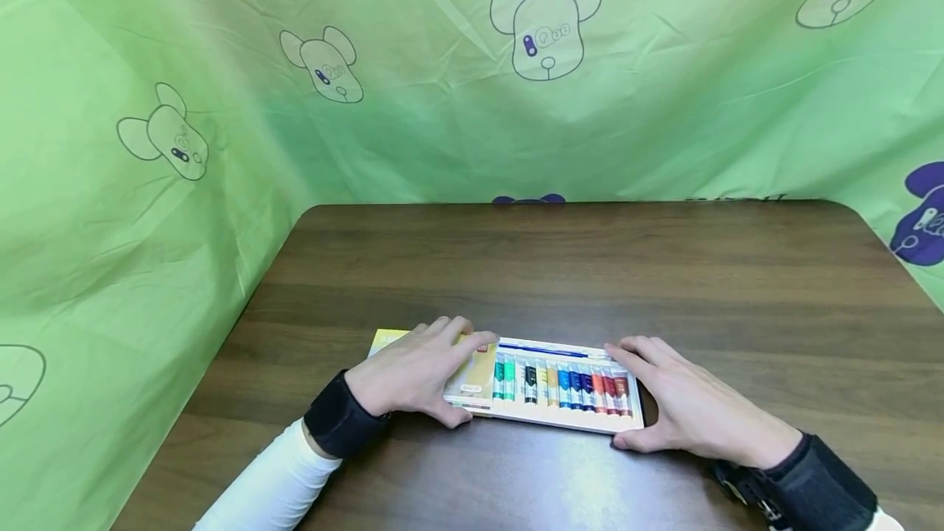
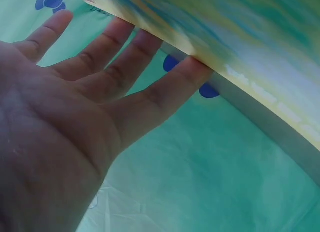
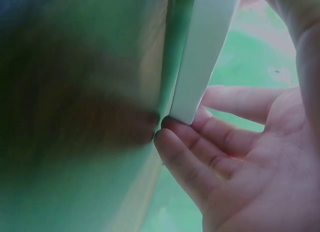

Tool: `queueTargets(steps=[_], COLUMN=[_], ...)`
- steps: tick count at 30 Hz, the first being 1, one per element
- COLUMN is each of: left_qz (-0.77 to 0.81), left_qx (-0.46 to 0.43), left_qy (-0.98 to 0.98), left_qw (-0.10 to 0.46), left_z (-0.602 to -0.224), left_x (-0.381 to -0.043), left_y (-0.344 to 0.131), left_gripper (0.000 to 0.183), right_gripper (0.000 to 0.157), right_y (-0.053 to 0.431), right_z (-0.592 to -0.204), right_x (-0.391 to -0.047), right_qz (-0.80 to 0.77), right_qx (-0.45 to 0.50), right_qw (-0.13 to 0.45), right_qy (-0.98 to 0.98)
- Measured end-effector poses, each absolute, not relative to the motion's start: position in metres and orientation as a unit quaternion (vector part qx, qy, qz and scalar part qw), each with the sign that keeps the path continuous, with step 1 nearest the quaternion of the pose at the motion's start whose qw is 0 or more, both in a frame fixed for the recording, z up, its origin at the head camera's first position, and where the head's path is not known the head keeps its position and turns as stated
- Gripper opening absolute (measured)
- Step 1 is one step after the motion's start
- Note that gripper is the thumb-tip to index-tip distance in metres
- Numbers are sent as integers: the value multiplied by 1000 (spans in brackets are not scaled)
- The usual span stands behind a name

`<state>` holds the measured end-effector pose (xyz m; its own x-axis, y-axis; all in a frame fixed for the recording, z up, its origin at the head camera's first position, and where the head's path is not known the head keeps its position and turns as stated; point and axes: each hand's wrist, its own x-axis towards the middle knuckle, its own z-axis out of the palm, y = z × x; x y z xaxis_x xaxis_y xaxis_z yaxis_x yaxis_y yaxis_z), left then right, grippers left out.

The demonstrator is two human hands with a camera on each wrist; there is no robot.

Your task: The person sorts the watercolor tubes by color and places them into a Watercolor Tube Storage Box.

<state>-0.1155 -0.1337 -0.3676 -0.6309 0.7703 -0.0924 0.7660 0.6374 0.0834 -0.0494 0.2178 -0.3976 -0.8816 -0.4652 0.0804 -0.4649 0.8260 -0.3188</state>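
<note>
A white tray (image 1: 549, 416) of paint tubes (image 1: 575, 390) sticks out rightward from a yellow cardboard sleeve (image 1: 478, 379) on the table. Blue-handled brushes (image 1: 542, 348) lie along its far side. My left hand (image 1: 420, 367) spans the sleeve and grips it, thumb at the near edge, fingers along the far one. In the left wrist view, those fingertips (image 2: 197, 69) touch the sleeve's side. Around the tray's right end, my right hand (image 1: 678, 404) holds it between thumb and fingers. Seen from the right wrist, its fingers (image 3: 182, 154) meet the white tray end (image 3: 202, 56).
The brown wooden table (image 1: 575, 269) has rounded far corners. Behind it and on its left hangs a green cloth (image 1: 428, 129) printed with cartoon heads. Both wrists wear black bands (image 1: 347, 416).
</note>
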Motion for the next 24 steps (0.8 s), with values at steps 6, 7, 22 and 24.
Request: queueTargets(steps=[6, 7, 22, 24], left_qz=[13, 11, -1, -2], left_qx=[433, 435, 464, 463], left_qy=[900, 899, 886, 886], left_qw=[43, 40, 18, 22], left_z=[-368, -368, -369, -369], left_x=[-115, -115, -113, -113], left_y=[-132, -131, -124, -123], left_gripper=[98, 97, 89, 89], right_gripper=[101, 100, 99, 99], right_y=[217, 217, 213, 212], right_z=[-397, -396, -390, -391], right_x=[-49, -48, -46, -46], right_qz=[-161, -159, -138, -138], right_qx=[-253, -256, -279, -281], right_qw=[-18, -22, -50, -53], right_qy=[954, 953, 949, 948])
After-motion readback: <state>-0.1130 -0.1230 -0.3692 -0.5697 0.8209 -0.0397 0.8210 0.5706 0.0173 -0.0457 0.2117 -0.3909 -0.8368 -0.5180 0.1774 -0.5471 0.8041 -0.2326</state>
